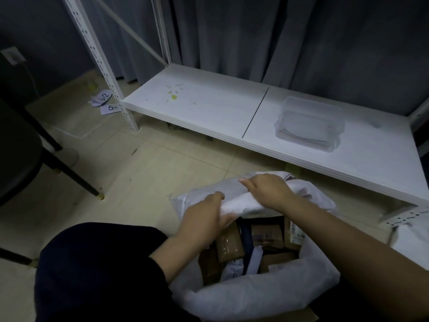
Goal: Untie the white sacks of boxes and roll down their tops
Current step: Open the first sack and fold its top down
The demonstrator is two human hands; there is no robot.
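White sack [255,296] of boxes [267,235] standing open on the tiled floor [139,163], both hands at its far rim.

Detail: the left hand [204,217] curls its fingers over the folded far edge of the sack, gripping the fabric; the right hand [267,191] grips the same fold farther along, fingers bent over the top. The near rim lies rolled into a thick band. Brown cardboard boxes and paper-wrapped parcels fill the mouth. Behind the sack runs a low white shelf [209,105] carrying a clear plastic tub [308,124], with grey curtains [278,36] beyond. Numbered paper slips [104,101] lie on the floor by the shelf post; a dark chair [21,159] stands at left.
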